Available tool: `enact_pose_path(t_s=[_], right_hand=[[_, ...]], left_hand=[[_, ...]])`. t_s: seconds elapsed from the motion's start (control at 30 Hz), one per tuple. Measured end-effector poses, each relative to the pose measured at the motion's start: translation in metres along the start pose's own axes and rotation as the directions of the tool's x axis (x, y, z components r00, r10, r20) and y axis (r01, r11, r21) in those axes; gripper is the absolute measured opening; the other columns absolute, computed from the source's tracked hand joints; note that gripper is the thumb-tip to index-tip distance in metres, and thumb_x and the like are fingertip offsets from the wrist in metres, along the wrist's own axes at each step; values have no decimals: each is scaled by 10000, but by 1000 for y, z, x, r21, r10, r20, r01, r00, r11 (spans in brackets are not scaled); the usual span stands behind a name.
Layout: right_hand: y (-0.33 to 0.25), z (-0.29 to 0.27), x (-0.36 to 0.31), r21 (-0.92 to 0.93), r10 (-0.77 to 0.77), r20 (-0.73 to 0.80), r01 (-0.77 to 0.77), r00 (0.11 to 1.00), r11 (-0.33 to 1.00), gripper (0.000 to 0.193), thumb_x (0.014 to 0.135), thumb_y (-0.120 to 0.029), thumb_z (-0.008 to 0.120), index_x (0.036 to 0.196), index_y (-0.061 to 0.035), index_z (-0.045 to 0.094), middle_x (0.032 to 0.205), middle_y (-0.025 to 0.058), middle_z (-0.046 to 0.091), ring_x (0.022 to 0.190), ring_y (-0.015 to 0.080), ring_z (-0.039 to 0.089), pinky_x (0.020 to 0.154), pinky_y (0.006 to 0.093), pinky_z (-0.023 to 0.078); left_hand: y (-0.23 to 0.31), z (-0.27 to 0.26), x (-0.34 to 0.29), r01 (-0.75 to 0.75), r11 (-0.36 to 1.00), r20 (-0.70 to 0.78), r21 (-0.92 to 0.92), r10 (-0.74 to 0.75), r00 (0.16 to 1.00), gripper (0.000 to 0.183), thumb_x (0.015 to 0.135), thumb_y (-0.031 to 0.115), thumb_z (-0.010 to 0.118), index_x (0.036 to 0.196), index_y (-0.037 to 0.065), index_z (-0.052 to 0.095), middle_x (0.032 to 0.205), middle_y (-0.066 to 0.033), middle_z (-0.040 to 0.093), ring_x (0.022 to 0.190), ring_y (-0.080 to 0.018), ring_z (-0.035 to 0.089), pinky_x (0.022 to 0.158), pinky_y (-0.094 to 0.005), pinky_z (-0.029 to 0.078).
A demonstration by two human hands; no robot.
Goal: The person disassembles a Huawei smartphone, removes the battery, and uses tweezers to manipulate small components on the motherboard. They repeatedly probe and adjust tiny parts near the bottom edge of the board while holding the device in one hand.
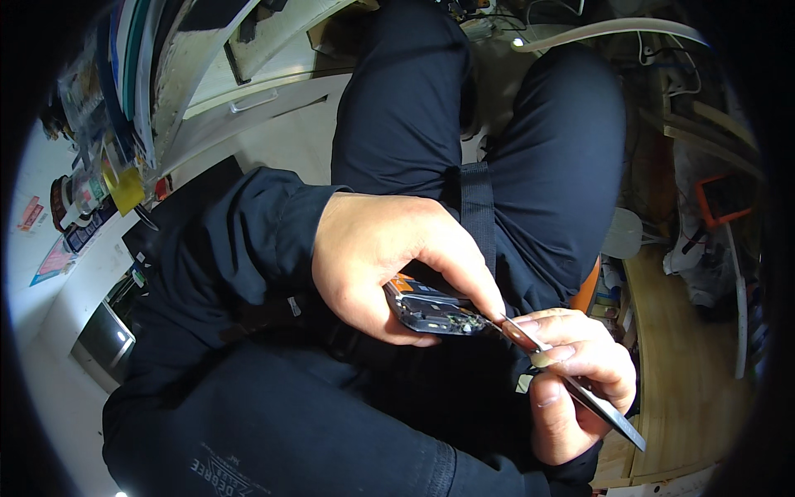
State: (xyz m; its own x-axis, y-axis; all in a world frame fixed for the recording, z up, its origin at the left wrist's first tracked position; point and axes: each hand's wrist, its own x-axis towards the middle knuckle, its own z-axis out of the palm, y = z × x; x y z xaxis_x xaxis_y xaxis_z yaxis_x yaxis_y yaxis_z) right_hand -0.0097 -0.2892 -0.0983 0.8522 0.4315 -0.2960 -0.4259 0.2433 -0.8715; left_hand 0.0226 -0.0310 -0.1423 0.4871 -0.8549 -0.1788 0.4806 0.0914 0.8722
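Observation:
In the middle, my left hand (377, 261) is wrapped round an opened smartphone (431, 311), its inner parts, a dark frame and an orange-marked piece showing. The palm hides much of the phone. To the right, my right hand (584, 385) pinches a pair of metal tweezers (600, 406) between thumb and fingers. The tips of the tweezers reach the phone's right end, close to my left index fingertip. Whether they touch a part there is too small to tell.
Both hands are above my lap, with dark trousers (406, 91) beyond. On the left stand a white drawer (257, 103) and a cluttered shelf. A wooden board (683, 364) lies at right, below an orange-framed dark device (725, 200). A white curved lamp arm (613, 31) crosses the top right.

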Motion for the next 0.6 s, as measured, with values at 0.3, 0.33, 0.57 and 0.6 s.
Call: enact_pose_path(t_s=[0.3,0.33,0.57,0.6], right_hand=[[4,3,-5,15,37,6,-37,999,999,147,928,-53,667,1038,19,603,1001,215,670,984,362,703,948,507,540],[4,1,-3,7,29,20,-29,999,1000,146,925,-50,667,1036,21,605,1002,216,671,982,362,703,948,507,540],[4,-5,3,-17,3,106,-2,994,1000,132,923,-47,657,1029,19,616,978,211,690,960,355,710,934,494,545],[4,-3,1,-17,7,86,-6,996,1000,131,921,-44,655,1030,18,617,976,210,692,957,352,711,931,492,547]], left_hand=[[2,1,1,-2,998,-13,-60,1,1000,443,780,47,786,1204,-33,685,1094,-178,733,1009,-300,724,906,-369,566],[2,1,1,8,998,-6,-66,-8,1000,442,778,45,785,1201,-33,685,1090,-177,733,1005,-300,724,904,-370,566],[3,1,4,20,997,5,-68,-20,1000,447,770,43,790,1200,-25,686,1080,-172,734,992,-295,726,895,-369,569],[3,1,4,18,998,5,-68,-17,1000,447,770,43,791,1200,-24,686,1080,-171,734,992,-294,727,895,-369,569]])
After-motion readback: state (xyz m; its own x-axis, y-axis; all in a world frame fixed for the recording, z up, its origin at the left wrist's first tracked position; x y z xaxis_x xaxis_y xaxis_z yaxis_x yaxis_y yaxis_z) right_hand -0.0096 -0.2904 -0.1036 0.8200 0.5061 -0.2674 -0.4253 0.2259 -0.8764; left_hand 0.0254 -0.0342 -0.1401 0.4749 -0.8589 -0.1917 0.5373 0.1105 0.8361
